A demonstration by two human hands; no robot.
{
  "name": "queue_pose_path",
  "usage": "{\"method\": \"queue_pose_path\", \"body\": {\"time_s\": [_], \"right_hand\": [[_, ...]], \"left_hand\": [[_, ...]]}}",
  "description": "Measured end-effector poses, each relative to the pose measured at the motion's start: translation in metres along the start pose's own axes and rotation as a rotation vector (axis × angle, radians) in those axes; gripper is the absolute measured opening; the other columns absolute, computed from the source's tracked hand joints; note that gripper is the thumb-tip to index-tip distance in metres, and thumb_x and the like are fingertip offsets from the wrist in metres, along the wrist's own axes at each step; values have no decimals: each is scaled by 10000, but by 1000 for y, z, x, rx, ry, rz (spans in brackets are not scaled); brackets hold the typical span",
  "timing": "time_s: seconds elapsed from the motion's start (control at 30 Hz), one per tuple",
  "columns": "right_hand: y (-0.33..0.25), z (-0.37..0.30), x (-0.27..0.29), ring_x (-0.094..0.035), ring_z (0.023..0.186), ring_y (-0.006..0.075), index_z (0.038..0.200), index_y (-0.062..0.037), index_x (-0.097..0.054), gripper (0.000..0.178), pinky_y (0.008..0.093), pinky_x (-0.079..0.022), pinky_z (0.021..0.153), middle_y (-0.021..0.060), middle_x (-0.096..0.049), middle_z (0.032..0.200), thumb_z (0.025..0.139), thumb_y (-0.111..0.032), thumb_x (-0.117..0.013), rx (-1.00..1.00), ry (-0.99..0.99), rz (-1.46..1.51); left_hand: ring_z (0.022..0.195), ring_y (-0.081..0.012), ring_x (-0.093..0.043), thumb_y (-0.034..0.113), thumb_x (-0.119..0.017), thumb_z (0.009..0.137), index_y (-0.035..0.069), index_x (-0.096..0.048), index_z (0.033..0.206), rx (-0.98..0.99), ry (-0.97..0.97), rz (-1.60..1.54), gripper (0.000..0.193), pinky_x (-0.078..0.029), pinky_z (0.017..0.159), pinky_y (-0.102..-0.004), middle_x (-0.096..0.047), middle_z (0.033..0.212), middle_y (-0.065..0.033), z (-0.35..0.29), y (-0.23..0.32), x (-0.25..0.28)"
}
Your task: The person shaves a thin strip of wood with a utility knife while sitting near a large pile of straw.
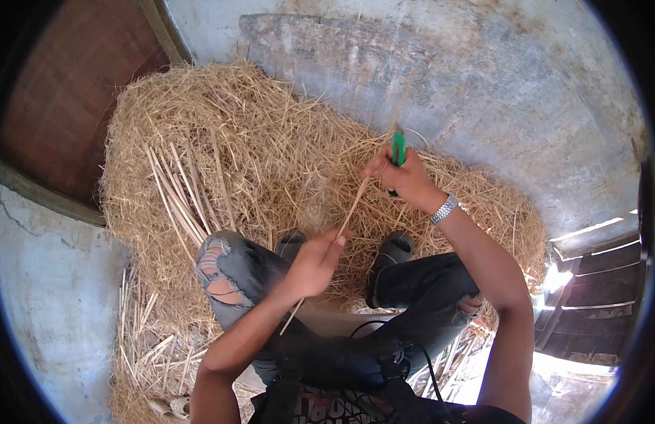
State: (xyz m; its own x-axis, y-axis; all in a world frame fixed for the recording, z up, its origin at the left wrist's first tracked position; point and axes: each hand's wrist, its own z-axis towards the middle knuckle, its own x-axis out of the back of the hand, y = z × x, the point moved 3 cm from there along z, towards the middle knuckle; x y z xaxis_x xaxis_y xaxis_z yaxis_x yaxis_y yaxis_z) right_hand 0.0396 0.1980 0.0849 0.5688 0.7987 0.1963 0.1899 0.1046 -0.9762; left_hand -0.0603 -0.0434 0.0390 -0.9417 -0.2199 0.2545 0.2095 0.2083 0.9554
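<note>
A thin pale strip of split cane or bamboo (353,205) runs slantwise between my hands, its lower end poking out below my left wrist. My left hand (319,263) is closed round the strip above my knees. Farther up and to the right, my right hand (406,177) grips a green-handled utility knife (399,148), its upper end pointing away from me. The fingertips of that hand also meet the strip, which seems to continue past the knife toward the wall. Whether the blade touches the strip cannot be made out.
Loose straw-like shavings (221,99) are heaped over the floor and round my feet. A bundle of pale sticks (177,191) leans by my left knee. A worn grey-blue wall (483,85) rises ahead, a brown door panel (73,92) at far left, and dark slats (603,290) at right.
</note>
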Motion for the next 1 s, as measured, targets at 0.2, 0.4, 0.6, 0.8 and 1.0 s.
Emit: {"method": "queue_pose_path", "body": {"time_s": [0.2, 0.4, 0.6, 0.8, 1.0], "right_hand": [[4, 6, 36, -655, 707, 88, 925, -19, -722, 268, 304, -510, 648, 87, -771, 920, 987, -279, -729, 75, 297, -222], [15, -3, 41, -655, 705, 74, 970, -15, -775, 336, 292, -518, 646, 76, -773, 826, 909, -343, -812, -20, 268, -545], [-20, -15, 14, -574, 590, 59, 971, -52, -796, 338, 261, -486, 575, 20, -729, 726, 885, -377, -831, -76, 100, -613], [-19, -16, -9, -539, 579, 53, 984, -74, -800, 289, 259, -440, 552, 2, -708, 706, 907, -352, -814, 121, -5, -461], [-10, -13, -23, -540, 604, 106, 968, -76, -803, 329, 315, -437, 596, 19, -660, 680, 911, -400, -790, 85, -42, -363]], "left_hand": [[571, -72, -465, 313, -457, 1108, 22, -615, 1351, -39, 96, 172, 410, -415, 573, -281, -443, 617, 30, 0, 11, 2], [547, -74, -474, 329, -464, 1104, 28, -618, 1354, -21, 248, 51, 420, -399, 546, -287, -467, 614, 26, 1, 6, 7], [536, -79, -467, 318, -484, 1098, 33, -621, 1353, -22, 278, 75, 406, -390, 533, -291, -470, 603, 21, 0, 20, 8], [545, -86, -485, 277, -531, 1078, 33, -635, 1338, -53, 293, 165, 371, -398, 539, -295, -503, 610, 0, -1, 22, 8], [558, -97, -521, 228, -572, 1057, 62, -646, 1341, -44, 288, 226, 338, -438, 565, -295, -545, 621, -28, -2, 19, 4]]}}
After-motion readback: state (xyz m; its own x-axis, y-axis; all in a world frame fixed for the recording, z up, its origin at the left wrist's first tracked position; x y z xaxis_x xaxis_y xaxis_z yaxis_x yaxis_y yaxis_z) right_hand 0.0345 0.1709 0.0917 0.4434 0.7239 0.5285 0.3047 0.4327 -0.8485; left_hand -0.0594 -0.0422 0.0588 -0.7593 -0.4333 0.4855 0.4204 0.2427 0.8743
